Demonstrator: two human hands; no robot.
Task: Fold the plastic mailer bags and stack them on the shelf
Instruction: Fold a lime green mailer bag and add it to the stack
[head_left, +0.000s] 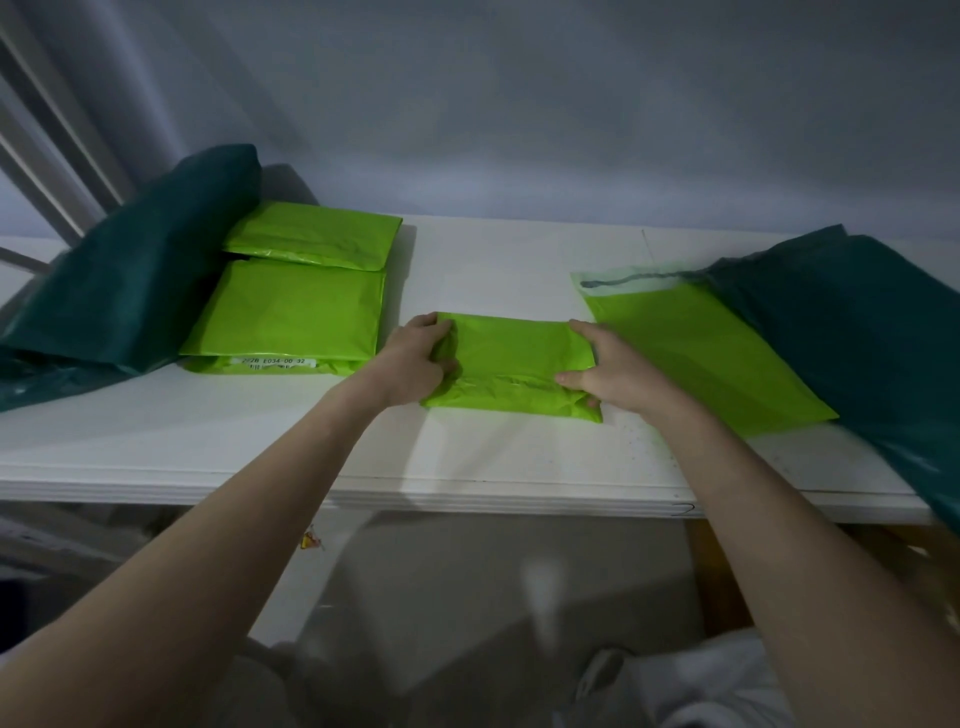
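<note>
Dim grey wall fills the background above a flat white shelf, whose front edge runs across the middle of the view. Below the shelf the floor area is blurred and dark, and the pale shapes there are hard to make out.

At the shelf's centre lies a lime-green plastic mailer bag folded into a small rectangle. The person's left hand grips its left end, fingers curled over the top of the fold and the thumb tucked out of sight; how firmly it pinches cannot be told. The right hand rests on the bag's right end, fingers pressed flat along the far edge and the thumb lying across the creased lower flap. Both forearms reach in from the bottom of the frame.

To the right, an unfolded lime-green mailer lies flat, its clear adhesive strip toward the wall, its right edge tucked under a crumpled dark-green plastic bag that is cut off by the frame. To the left sits a stack of folded lime-green mailers, with a printed white label on its front edge, only partly legible. A second folded lime-green pile sits just behind it. A dark-green bag at the left leans against these and runs out of view.
</note>
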